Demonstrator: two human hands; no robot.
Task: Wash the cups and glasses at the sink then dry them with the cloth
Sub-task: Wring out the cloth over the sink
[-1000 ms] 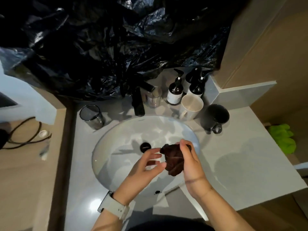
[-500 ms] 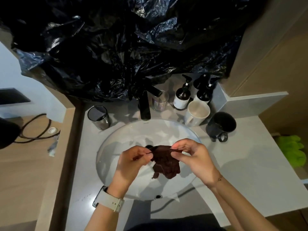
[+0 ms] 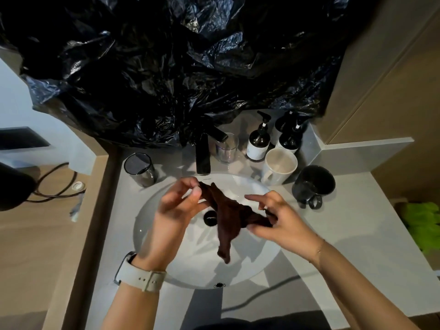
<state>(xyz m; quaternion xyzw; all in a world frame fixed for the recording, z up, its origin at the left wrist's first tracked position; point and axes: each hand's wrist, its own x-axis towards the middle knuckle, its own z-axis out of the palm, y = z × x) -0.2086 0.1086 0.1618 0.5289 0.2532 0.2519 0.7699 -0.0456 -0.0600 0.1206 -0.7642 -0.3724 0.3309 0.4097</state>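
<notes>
1. Both hands hold a dark brown cloth above the white sink. Half a second ago it hung bunched between hands that were close together; now the hands are farther apart and the cloth is stretched into a band between them, with one loose end hanging down toward the basin.
2. The left hand, with a pale watch on its wrist, pinches the cloth's upper corner between thumb and fingertips. This hand sits higher and nearer the tap than it did a moment ago.
3. The right hand pinches the other end between thumb and curled fingers, with the forefinger stretched out.
4. One black tap stands behind the basin, and one dark drain plug shows below the cloth.
5. Four drinking vessels stand on the grey counter, none being touched: one smoky dark glass left of the tap, one clear glass just right of the tap, one white mug, and one black mug at the far right.
6. Three dark pump bottles stand behind the white mug.
7. One bright green cloth lies at the right edge, well apart from the sink.
8. Crumpled black plastic sheeting fills the space above the counter.
</notes>
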